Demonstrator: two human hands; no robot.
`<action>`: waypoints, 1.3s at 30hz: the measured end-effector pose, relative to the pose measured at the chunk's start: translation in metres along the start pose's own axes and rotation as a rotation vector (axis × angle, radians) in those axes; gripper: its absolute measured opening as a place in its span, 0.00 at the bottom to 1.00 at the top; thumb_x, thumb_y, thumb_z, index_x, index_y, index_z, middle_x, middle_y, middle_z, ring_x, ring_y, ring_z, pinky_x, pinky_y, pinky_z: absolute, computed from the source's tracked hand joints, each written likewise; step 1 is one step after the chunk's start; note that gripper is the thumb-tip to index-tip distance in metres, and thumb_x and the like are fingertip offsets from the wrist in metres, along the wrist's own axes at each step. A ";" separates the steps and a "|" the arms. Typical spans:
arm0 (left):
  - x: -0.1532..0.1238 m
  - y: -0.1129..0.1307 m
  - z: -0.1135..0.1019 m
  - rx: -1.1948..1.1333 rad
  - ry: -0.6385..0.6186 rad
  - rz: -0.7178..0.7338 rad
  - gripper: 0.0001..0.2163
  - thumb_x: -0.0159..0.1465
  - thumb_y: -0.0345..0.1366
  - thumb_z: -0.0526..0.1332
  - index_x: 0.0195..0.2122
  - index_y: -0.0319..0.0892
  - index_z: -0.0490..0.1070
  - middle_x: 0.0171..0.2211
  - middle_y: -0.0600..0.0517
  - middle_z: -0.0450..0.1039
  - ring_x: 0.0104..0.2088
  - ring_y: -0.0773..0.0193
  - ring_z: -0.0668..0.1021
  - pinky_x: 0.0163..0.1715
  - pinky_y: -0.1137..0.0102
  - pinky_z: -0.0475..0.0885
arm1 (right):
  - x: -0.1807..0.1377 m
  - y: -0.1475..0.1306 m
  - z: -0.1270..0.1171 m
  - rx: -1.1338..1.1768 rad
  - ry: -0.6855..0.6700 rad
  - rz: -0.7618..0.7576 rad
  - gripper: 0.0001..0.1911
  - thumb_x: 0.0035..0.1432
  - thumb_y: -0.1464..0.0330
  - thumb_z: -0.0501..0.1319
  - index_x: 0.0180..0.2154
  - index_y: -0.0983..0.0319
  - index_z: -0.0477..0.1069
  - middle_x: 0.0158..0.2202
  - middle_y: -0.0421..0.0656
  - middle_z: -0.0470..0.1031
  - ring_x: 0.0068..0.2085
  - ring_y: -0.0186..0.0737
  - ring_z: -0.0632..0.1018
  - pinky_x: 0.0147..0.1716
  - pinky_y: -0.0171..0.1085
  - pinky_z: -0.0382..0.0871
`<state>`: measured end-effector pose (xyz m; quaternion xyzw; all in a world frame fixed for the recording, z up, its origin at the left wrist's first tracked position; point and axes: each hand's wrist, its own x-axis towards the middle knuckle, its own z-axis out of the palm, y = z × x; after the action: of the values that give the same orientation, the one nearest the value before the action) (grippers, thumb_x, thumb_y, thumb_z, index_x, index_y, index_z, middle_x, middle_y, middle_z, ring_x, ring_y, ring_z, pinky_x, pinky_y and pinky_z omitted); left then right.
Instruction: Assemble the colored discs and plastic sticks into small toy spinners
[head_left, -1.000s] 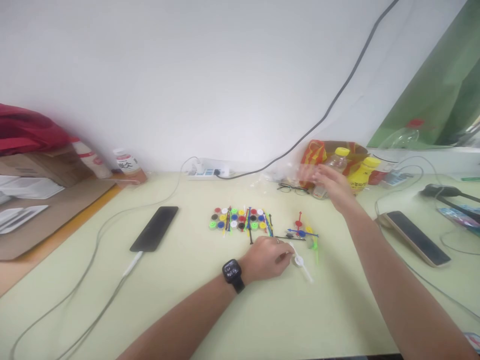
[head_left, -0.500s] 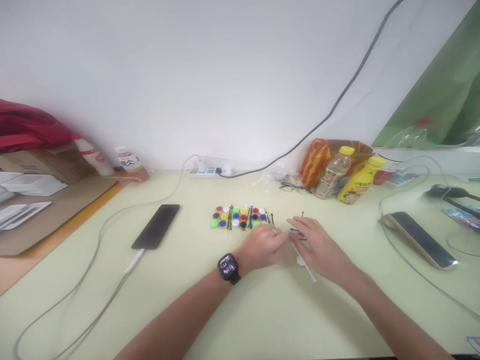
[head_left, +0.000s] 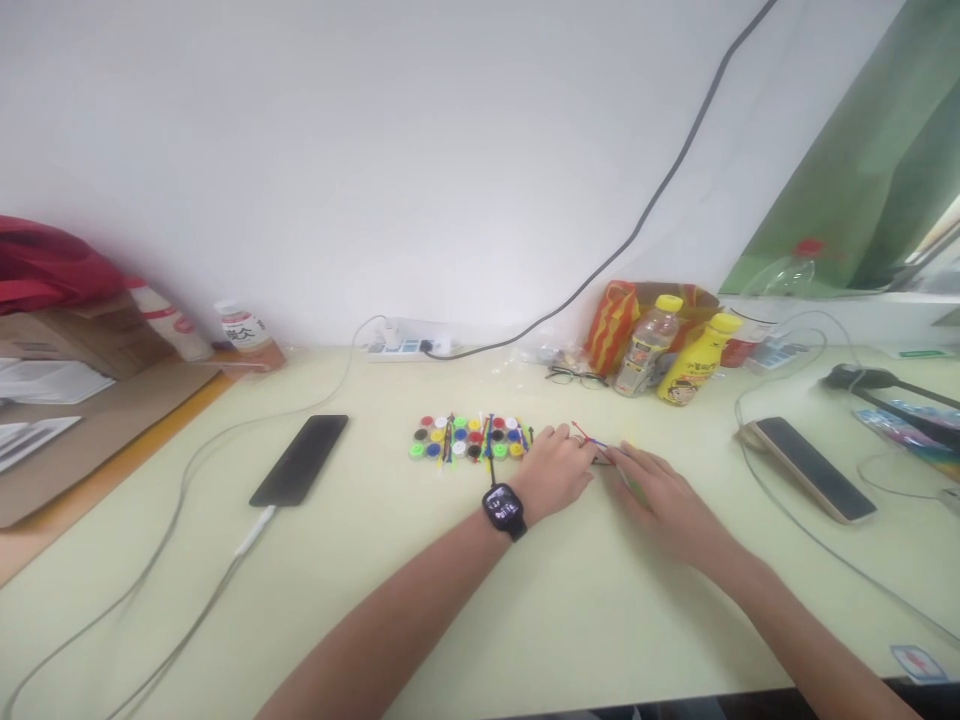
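On the table, my left hand (head_left: 555,468) has curled fingers over a small group of thin plastic sticks. Whatever it grips is hidden behind the knuckles. Facing it, my right hand (head_left: 660,500) has thumb and fingertips together at the same spot, with a bit of green showing by the thumb. A thin stick with a red arrow-like tip (head_left: 578,428) and a blue-and-white part pokes out between the two hands. Left of my hands lie rows of small round coloured discs (head_left: 460,449), with bunches of thin coloured sticks (head_left: 448,440) laid between them.
A black phone (head_left: 300,462) on a charging cable lies left; another phone-like device (head_left: 814,470) lies right. Along the wall stand a power strip (head_left: 405,348), glasses (head_left: 575,377), a clear bottle (head_left: 649,350) and a yellow bottle (head_left: 696,362). A cardboard box (head_left: 97,340) is far left.
The view has shifted slightly right. My left hand has moved right, over the small sticks. The white stick that hung below my right hand no longer shows there.
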<state>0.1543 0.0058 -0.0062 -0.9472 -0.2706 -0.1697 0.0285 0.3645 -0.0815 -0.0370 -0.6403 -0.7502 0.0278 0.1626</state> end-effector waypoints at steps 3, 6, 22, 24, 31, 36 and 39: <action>0.014 0.002 0.007 -0.020 -0.009 -0.026 0.07 0.70 0.38 0.60 0.46 0.42 0.74 0.40 0.46 0.79 0.45 0.51 0.77 0.43 0.59 0.70 | 0.022 0.009 -0.012 0.113 0.004 0.012 0.26 0.71 0.60 0.48 0.65 0.60 0.68 0.66 0.52 0.70 0.68 0.57 0.67 0.64 0.58 0.65; 0.025 0.002 0.006 -0.027 -0.045 -0.021 0.06 0.69 0.30 0.57 0.42 0.41 0.74 0.36 0.46 0.79 0.41 0.52 0.79 0.40 0.60 0.70 | 0.056 0.007 -0.034 0.236 -0.030 -0.013 0.24 0.69 0.63 0.49 0.60 0.57 0.73 0.62 0.48 0.74 0.65 0.53 0.71 0.65 0.54 0.64; 0.034 0.014 0.009 -0.238 -0.029 -0.162 0.12 0.62 0.34 0.62 0.48 0.41 0.72 0.39 0.45 0.80 0.40 0.49 0.82 0.41 0.59 0.72 | 0.152 0.000 -0.068 0.246 -0.772 0.015 0.15 0.42 0.72 0.57 0.31 0.60 0.81 0.29 0.43 0.79 0.33 0.44 0.76 0.30 0.37 0.66; 0.033 0.012 0.004 -0.335 -0.040 -0.178 0.14 0.60 0.36 0.63 0.48 0.42 0.72 0.39 0.47 0.80 0.39 0.50 0.82 0.39 0.61 0.72 | 0.153 0.002 -0.072 0.258 -0.777 0.046 0.16 0.42 0.72 0.59 0.33 0.59 0.82 0.31 0.44 0.80 0.34 0.44 0.77 0.31 0.37 0.67; 0.034 -0.008 -0.004 -0.750 -0.006 -0.228 0.12 0.54 0.35 0.67 0.40 0.42 0.77 0.34 0.50 0.80 0.33 0.59 0.80 0.31 0.69 0.70 | 0.154 0.010 -0.081 0.272 -0.692 0.066 0.17 0.49 0.67 0.63 0.42 0.56 0.82 0.44 0.47 0.82 0.43 0.50 0.81 0.35 0.39 0.74; 0.038 -0.041 -0.005 -1.065 0.124 -0.392 0.11 0.55 0.35 0.70 0.38 0.39 0.81 0.33 0.48 0.81 0.32 0.62 0.80 0.33 0.71 0.73 | 0.155 0.010 -0.086 0.342 -0.484 0.107 0.16 0.57 0.63 0.63 0.47 0.57 0.80 0.45 0.49 0.82 0.45 0.51 0.82 0.40 0.42 0.76; 0.038 -0.062 -0.012 -1.259 0.303 -0.599 0.12 0.53 0.39 0.74 0.33 0.38 0.78 0.33 0.47 0.80 0.34 0.62 0.82 0.36 0.71 0.74 | 0.158 -0.008 -0.087 0.567 -0.222 -0.013 0.16 0.62 0.59 0.61 0.48 0.59 0.78 0.44 0.48 0.82 0.45 0.48 0.81 0.44 0.44 0.76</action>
<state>0.1485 0.0764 0.0151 -0.6346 -0.3628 -0.4242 -0.5345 0.3613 0.0560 0.0798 -0.5577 -0.7297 0.3049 0.2520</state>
